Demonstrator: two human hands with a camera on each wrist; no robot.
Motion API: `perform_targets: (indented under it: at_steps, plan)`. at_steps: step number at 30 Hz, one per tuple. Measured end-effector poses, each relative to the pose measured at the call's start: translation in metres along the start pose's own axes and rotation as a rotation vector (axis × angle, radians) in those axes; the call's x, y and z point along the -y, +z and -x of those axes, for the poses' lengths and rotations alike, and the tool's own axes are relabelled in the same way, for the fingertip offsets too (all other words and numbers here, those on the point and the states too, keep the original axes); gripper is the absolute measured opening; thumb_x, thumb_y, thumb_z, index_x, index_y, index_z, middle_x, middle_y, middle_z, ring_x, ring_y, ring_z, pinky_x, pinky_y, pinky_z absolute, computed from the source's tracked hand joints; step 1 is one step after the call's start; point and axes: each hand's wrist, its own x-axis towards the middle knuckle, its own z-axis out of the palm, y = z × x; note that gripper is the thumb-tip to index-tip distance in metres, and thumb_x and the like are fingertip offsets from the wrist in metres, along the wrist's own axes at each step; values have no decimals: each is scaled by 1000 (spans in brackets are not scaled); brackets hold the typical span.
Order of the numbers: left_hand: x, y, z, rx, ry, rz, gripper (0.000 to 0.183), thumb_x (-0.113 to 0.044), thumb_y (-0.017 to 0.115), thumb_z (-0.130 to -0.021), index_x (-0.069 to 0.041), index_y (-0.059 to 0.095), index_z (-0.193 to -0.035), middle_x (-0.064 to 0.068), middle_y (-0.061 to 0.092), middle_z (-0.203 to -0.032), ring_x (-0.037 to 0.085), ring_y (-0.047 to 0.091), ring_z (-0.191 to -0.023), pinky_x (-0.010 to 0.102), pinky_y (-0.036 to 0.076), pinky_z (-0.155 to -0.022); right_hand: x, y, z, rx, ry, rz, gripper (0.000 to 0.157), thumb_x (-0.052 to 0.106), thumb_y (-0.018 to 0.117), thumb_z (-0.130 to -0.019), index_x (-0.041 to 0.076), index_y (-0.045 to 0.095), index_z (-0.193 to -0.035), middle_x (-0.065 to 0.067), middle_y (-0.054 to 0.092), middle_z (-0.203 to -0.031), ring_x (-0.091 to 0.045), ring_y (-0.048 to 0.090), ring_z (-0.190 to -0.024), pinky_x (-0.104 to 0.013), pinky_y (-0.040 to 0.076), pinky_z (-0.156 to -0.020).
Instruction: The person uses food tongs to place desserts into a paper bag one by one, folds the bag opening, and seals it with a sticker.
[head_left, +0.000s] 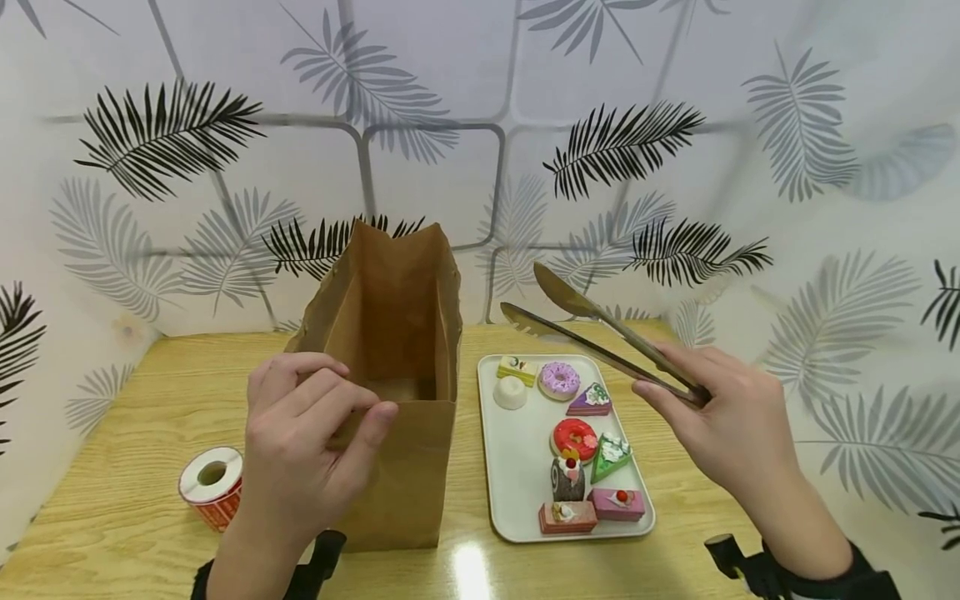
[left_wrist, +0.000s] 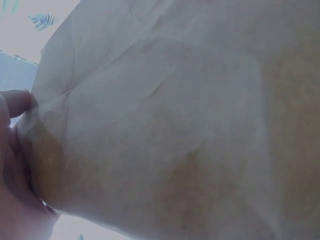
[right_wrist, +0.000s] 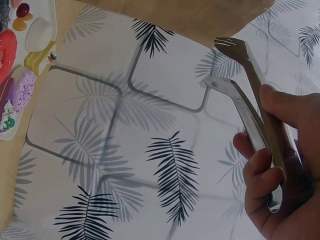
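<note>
A brown paper bag (head_left: 401, 475) stands upright with its top open. My left hand (head_left: 307, 442) grips it at the near left side of the mouth, its fingers curled over the rim. In the left wrist view the paper bag (left_wrist: 165, 125) fills most of the picture, with the thumb against it. My right hand (head_left: 738, 425) holds metal serving tongs (head_left: 561, 294) in the air above the tray's right side. The tongs (right_wrist: 267, 110) have their two ends apart and nothing between them.
On a white tray (head_left: 517, 475) right of the bag lie several toy pastries, among them a purple donut (head_left: 559, 380), a red donut (head_left: 574, 437) and a green cake slice (head_left: 611, 456). A roll of red-and-white labels (head_left: 213, 492) sits left of the bag. Leaf-patterned cloth hangs behind the wooden table (head_left: 210, 375).
</note>
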Motion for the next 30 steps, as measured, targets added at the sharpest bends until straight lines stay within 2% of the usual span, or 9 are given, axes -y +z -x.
perform_targets:
  at_steps: [7,12,17,22,27,30]
  plan:
    - [-1,0,1,8,-6,-3,49,-40,60,-105,-12,68,-67,2,64,-64,31,58,-85,44,36,-86,-13,2,11,25,41,39,46,20,94,-72,13,81,-115,-7,81,-96,-4,50,-60,-21,33,-54]
    - [-1,0,1,5,-6,-1,49,-40,60,-105,-11,67,-66,2,63,-64,32,58,-85,45,36,-86,-21,6,18,47,62,52,44,22,93,-74,11,80,-115,-9,81,-96,-5,51,-60,-22,33,-53]
    - [-1,0,0,7,-5,3,49,-40,60,-105,-11,67,-66,2,63,-64,32,58,-85,45,35,-86,-25,10,23,58,87,65,44,22,93,-75,9,80,-115,-12,80,-97,-12,58,-61,-28,39,-53]
    - [-1,0,0,10,-8,-1,49,-41,61,-105,-11,67,-66,2,64,-64,32,58,-86,44,35,-86,-30,16,28,72,117,70,44,23,93,-75,8,80,-114,-11,80,-92,-12,54,-60,-31,38,-53]
    - [0,-1,1,15,-12,-4,50,-41,61,-105,-11,67,-67,2,64,-64,32,59,-86,44,35,-85,-36,22,35,89,140,69,44,23,93,-75,7,79,-114,-13,80,-95,-23,67,-67,-39,44,-58]
    - [0,-1,1,15,-11,-6,50,-41,61,-105,-11,67,-66,2,64,-64,32,59,-86,44,35,-85,-41,25,39,103,152,67,44,22,92,-76,5,78,-114,-14,79,-93,-26,65,-66,-41,43,-59]
